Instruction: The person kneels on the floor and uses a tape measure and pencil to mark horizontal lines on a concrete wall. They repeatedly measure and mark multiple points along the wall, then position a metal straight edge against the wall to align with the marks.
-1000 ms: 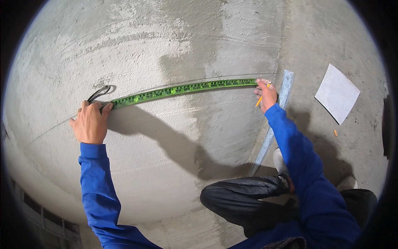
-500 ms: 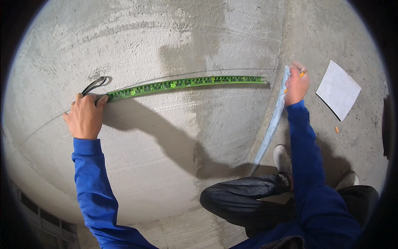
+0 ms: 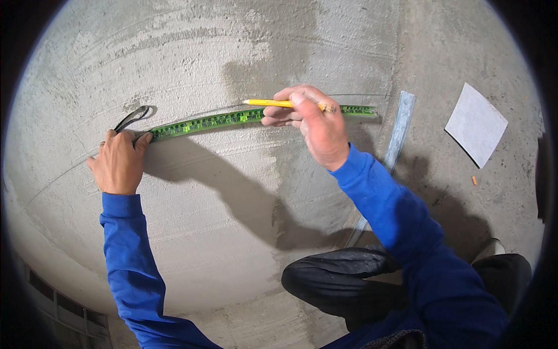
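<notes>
Left hand (image 3: 119, 163) and right hand (image 3: 317, 128) are both bare and well apart from each other, out in front of a rough grey wall (image 3: 215, 215). From where I stand, a long green strip (image 3: 200, 125) with dark markings runs across that wall, its left end gripped under the left thumb and fingers. Just above that grip sticks out a dark loop (image 3: 131, 118).

Over toward the strip's other end, the right hand is closed on a yellow pencil (image 3: 267, 103), pinched between thumb and fingers with its tip pointing left. That hand covers a stretch of the strip; I cannot tell whether it touches it. A thin dark line (image 3: 64, 173) runs along the wall just above the strip, and the pencil tip sits close to it, though I can't make out if it meets the surface.

Blue sleeves (image 3: 131, 256) reach down to both wrists, and a knee in black trousers (image 3: 337, 273) is bent below. To the right, where wall meets floor (image 3: 430, 58), lies a pale metal bar (image 3: 401, 125), partly hidden by the right arm. Farther right on the floor are a light grey square sheet (image 3: 476, 125) and, near its lower corner, a small orange piece (image 3: 474, 181).
</notes>
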Tool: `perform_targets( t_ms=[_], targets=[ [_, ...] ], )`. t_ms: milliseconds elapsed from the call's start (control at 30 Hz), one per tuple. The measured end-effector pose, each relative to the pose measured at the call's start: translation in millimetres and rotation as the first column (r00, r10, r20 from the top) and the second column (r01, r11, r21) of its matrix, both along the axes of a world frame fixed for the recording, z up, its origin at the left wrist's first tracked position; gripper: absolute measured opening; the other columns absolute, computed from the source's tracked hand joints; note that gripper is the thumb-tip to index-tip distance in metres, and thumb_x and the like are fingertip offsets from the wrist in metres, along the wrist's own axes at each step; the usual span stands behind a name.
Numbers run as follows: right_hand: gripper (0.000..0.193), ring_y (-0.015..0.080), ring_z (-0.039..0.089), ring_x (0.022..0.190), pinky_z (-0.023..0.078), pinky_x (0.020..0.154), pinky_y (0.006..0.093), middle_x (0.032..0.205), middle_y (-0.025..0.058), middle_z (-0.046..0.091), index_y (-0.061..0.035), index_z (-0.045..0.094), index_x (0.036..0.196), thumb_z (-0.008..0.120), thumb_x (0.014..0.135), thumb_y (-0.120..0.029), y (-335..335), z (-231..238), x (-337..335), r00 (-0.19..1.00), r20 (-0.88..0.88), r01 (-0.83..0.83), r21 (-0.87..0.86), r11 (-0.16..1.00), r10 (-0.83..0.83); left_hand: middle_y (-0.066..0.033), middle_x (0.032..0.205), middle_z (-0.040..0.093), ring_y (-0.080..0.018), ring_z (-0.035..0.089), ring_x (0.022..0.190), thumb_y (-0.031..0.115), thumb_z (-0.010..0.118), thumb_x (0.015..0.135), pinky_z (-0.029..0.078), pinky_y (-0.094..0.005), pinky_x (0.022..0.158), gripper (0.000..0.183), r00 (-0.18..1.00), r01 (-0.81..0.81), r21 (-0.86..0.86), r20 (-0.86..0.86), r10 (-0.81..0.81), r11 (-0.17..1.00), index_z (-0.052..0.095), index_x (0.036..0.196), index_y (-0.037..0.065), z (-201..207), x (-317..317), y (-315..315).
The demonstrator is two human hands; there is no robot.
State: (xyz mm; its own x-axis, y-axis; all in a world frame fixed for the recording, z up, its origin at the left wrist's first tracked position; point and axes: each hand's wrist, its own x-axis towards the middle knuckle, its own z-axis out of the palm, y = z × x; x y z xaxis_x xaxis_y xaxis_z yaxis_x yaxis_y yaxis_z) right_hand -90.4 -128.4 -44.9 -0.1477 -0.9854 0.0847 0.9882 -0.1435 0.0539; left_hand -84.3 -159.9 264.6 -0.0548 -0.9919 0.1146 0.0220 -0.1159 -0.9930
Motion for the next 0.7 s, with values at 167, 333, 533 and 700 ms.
perform_targets(
  t_ms=[167, 333, 533, 700],
  targets=[
    [0.018, 0.0150, 0.066, 0.088, 0.052, 0.078, 0.0284, 0.096, 0.0132, 0.067, 0.0012, 0.054, 0.107, 0.060, 0.092, -0.008, -9.5, 6.7, 26.6, 0.983, -0.168, 0.069, -0.005, 0.998, -0.069, -0.0069, 0.097, 0.065, -0.0291, 0.067, 0.087, 0.050, 0.060, 0.089, 0.042, -0.0579, 0.087, 0.041, 1.000, 0.002, 0.002, 0.012, -0.002, 1.000, 0.073, 0.091, 0.011, -1.1, 0.3, 0.2],
    [0.013, 0.0073, 0.058, 0.077, 0.048, 0.069, 0.0239, 0.084, 0.0042, 0.064, -0.0013, 0.058, 0.099, 0.063, 0.090, -0.008, -10.8, 11.5, 46.3, 0.980, -0.173, 0.102, 0.042, 0.994, -0.093, -0.0068, 0.097, 0.065, -0.0296, 0.066, 0.088, 0.050, 0.060, 0.089, 0.042, -0.0583, 0.086, 0.040, 1.000, -0.005, 0.002, 0.003, 0.005, 1.000, 0.073, 0.092, 0.012, -0.2, 1.1, 0.4],
    [0.012, 0.0059, 0.058, 0.071, 0.048, 0.063, 0.0245, 0.082, 0.0045, 0.066, -0.0032, 0.062, 0.099, 0.066, 0.088, -0.006, -15.7, 12.3, 56.7, 0.899, -0.410, 0.195, 0.064, 0.979, -0.152, -0.0082, 0.097, 0.065, -0.0325, 0.065, 0.091, 0.050, 0.059, 0.089, 0.042, -0.0597, 0.085, 0.042, 1.000, -0.004, 0.012, -0.021, 0.005, 1.000, 0.074, 0.096, 0.012, 0.9, 1.9, -0.8],
    [0.014, 0.0071, 0.060, 0.064, 0.049, 0.059, 0.0253, 0.074, 0.0042, 0.065, -0.0041, 0.064, 0.098, 0.067, 0.085, -0.005, -17.0, 17.2, 56.1, 0.763, -0.582, 0.392, 0.069, 0.917, -0.282, -0.0069, 0.093, 0.064, -0.0309, 0.065, 0.085, 0.051, 0.060, 0.089, 0.042, -0.0597, 0.085, 0.042, 0.999, 0.034, 0.015, 0.024, -0.034, 0.999, 0.073, 0.090, 0.011, -1.1, 2.0, 0.5]
  ],
)
